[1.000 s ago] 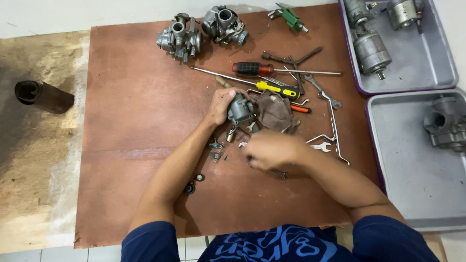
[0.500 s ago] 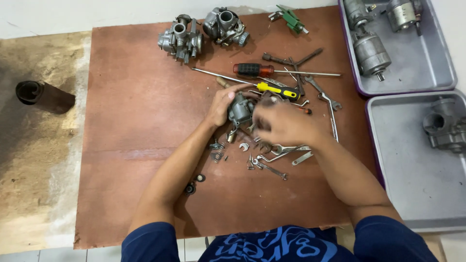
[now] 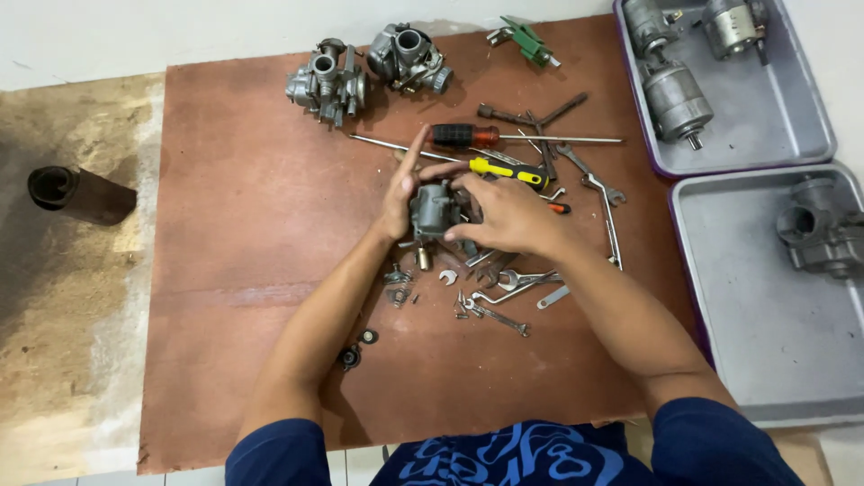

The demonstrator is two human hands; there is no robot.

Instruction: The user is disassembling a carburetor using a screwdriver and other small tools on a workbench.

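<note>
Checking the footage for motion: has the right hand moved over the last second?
Yes. The right hand moved up the board, from beside the small wrenches toward the yellow-handled screwdriver, onto the carburetor.

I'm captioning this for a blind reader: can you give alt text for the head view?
Both hands, left and right, hold a grey carburetor over a brown board. Screwdrivers, wrenches and small parts lie around; two carburetors sit beyond.

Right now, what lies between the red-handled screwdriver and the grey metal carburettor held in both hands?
In the head view, the yellow-handled screwdriver lies between the red-handled screwdriver and the grey metal carburettor.
</note>
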